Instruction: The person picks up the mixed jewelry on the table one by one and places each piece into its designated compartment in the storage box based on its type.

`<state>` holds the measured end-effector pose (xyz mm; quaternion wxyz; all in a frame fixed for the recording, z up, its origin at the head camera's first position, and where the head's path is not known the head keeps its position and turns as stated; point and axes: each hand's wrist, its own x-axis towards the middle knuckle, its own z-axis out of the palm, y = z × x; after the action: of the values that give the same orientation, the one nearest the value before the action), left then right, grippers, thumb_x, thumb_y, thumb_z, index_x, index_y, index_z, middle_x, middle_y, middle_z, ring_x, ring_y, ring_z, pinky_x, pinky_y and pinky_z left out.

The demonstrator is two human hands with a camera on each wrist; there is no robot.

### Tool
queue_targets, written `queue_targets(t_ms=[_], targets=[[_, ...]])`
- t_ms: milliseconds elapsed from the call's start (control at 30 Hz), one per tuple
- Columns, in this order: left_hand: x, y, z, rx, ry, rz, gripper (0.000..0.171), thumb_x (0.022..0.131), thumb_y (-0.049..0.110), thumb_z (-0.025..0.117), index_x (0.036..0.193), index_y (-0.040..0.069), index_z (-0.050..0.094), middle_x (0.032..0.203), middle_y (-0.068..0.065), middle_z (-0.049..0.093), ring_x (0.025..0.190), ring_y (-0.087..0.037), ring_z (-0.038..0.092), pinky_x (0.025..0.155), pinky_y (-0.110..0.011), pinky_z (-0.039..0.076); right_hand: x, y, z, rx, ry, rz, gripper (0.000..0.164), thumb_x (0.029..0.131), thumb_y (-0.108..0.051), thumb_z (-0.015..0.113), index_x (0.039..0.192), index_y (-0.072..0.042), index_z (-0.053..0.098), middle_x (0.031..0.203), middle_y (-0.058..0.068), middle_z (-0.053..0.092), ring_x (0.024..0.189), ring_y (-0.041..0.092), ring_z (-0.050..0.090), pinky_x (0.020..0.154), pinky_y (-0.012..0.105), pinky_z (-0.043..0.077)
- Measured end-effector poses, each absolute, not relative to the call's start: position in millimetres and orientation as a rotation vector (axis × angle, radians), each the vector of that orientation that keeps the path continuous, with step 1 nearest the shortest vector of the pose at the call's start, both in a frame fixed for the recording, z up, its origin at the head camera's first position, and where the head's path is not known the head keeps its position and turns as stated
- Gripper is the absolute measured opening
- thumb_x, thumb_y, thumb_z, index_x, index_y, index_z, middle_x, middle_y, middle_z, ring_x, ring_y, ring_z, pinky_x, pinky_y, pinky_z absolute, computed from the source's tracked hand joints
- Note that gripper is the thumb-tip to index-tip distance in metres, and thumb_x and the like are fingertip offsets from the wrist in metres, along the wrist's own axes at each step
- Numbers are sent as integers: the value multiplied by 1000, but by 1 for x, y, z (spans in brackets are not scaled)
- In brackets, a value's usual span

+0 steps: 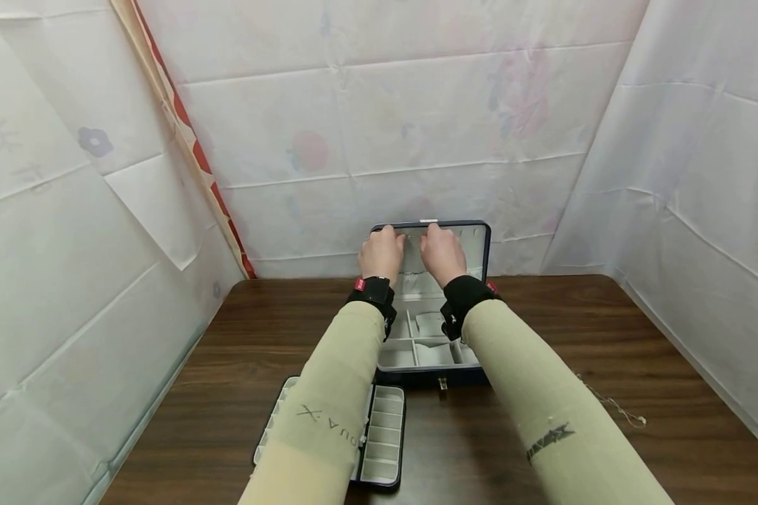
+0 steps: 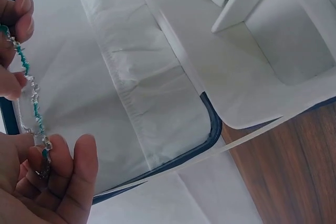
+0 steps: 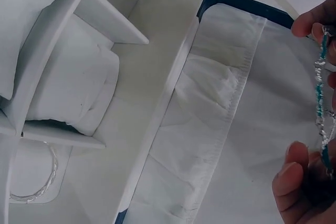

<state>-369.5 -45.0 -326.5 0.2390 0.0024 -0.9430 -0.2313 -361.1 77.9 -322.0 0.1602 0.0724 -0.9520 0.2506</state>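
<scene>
A dark blue jewellery box (image 1: 417, 377) with a pale lining stands with its lid (image 1: 476, 247) raised. Both hands are up in front of the lid's upper part. The left hand (image 1: 381, 254) pinches one end of a turquoise and silver beaded strand (image 2: 35, 106), and the right hand (image 1: 443, 255) pinches the other. Stretched between the fingers, the strand has a thin silver chain beside it. Behind it lies the lid's pale lining, with a gathered pocket (image 2: 134, 66) across it. Sleeves and wrist bands hide part of the compartments in the head view.
Cushions (image 1: 434, 355) sit in some of the box's compartments, and a braided silver bangle (image 3: 51, 179) lies in another. A divided tray (image 1: 382, 442) is on the table, partly under the left sleeve. A fine chain (image 1: 625, 415) lies at the right. White sheets surround the table.
</scene>
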Motion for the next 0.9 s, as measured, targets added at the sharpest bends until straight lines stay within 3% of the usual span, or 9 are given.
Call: queue_targets(t_ms=[367, 500, 900], targets=[[-370, -47, -328, 22, -2674, -676, 31, 102, 35, 64, 82, 11, 68, 102, -13, 76, 94, -36, 73, 76, -54, 58, -361, 79, -326, 268, -2783, 622, 24, 108, -12, 51, 118, 1, 68, 106, 20, 71, 92, 33, 69, 80, 43, 56], [-370, -48, -329, 9, -2733, -714, 36, 102, 36, 63, 77, 10, 67, 97, -11, 76, 92, -34, 72, 76, -52, 57, -361, 80, -328, 291, -2821, 611, 27, 108, -11, 50, 123, 0, 69, 113, 19, 72, 99, 32, 69, 85, 42, 56], [-373, -50, -331, -13, -2800, -836, 31, 105, 32, 60, 97, 9, 78, 105, -10, 76, 100, -30, 70, 80, -43, 55, -365, 84, -331, 242, -2883, 759, 26, 108, -11, 49, 123, -1, 68, 114, 18, 70, 97, 31, 67, 81, 42, 53]])
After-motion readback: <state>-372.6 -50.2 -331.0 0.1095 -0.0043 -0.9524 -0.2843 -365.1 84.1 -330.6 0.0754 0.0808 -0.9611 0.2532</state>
